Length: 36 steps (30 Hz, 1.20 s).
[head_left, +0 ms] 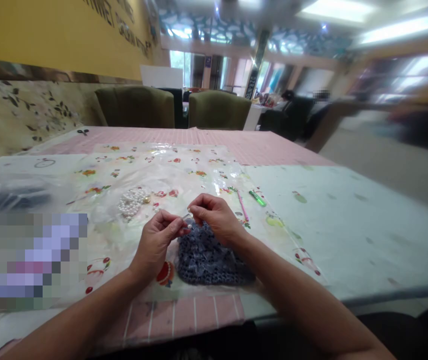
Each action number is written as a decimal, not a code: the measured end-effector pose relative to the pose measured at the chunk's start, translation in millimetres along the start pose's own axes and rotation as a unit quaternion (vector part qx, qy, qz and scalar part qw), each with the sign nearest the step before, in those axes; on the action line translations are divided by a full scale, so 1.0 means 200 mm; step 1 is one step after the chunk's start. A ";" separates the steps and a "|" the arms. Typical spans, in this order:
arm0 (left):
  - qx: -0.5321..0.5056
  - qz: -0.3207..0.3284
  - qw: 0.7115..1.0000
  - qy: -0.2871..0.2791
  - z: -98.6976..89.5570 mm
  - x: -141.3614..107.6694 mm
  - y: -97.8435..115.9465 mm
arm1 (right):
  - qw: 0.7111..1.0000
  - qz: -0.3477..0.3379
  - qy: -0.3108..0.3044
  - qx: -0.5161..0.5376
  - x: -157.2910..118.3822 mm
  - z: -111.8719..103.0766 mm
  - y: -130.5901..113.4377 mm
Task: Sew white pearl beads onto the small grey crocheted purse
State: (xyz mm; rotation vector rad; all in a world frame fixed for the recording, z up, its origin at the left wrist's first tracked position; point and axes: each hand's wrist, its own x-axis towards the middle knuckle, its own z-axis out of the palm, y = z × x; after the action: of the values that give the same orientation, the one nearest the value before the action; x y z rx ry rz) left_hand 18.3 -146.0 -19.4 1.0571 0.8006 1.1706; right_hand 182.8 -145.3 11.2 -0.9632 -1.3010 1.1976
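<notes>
My left hand (163, 231) is closed in a pinch, with a small white pearl bead (189, 226) at its fingertips. Close beside it, my right hand (216, 214) also pinches; what its fingertips hold is too small to make out. Below both hands lies a dark blue crocheted piece (214, 265) with an openwork pattern, partly covered by my right hand and forearm. A heap of white pearl beads (133, 202) rests on clear plastic, to the left and beyond my left hand.
A pink crochet hook or thin stick (243, 206) and a green marker-like item (257, 198) lie right of my hands. Black-handled scissors (83, 132) are at the far left. A plastic bag (19, 192) holds something dark. Two green chairs (219, 110) stand beyond the table.
</notes>
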 end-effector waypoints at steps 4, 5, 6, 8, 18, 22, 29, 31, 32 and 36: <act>-0.009 0.001 1.000 -0.005 0.00 -0.01 0.00 | 1.000 0.008 -0.003 -0.018 -0.01 0.01 0.00; -0.014 -0.001 1.000 -0.004 0.00 -0.01 0.00 | 1.000 0.008 -0.003 -0.021 -0.01 0.01 0.00; -0.020 -0.003 1.000 -0.002 0.00 -0.01 0.01 | 1.000 0.007 -0.002 -0.022 -0.01 0.02 0.01; -0.031 -0.007 0.999 0.004 0.01 -0.02 0.01 | 1.000 0.005 -0.004 -0.022 -0.01 0.02 0.01; -0.064 -0.012 0.997 0.028 0.02 -0.02 0.03 | 1.000 0.001 0.009 -0.004 -0.01 0.02 0.03; -0.067 -0.009 0.997 0.036 0.02 -0.02 0.02 | 1.000 0.005 0.022 0.018 -0.02 0.04 0.05; -0.041 0.022 0.997 0.059 0.02 -0.02 0.02 | 0.996 0.044 0.029 0.075 -0.03 0.07 0.06; -0.021 0.038 0.997 0.062 0.02 -0.01 0.02 | 0.994 0.060 0.021 0.094 -0.03 0.08 0.06; -0.012 0.045 0.997 0.063 0.02 -0.01 0.02 | 0.993 0.065 0.017 0.101 -0.03 0.08 0.06; 0.003 0.060 0.996 0.064 0.01 -0.01 0.02 | 0.993 0.071 0.006 0.098 -0.03 0.07 0.06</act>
State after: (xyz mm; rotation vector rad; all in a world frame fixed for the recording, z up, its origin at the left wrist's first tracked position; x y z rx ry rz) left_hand 19.3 -147.5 -15.5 1.0538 0.8497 1.3491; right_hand 168.0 -151.4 -0.7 -0.9296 -1.0953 1.3990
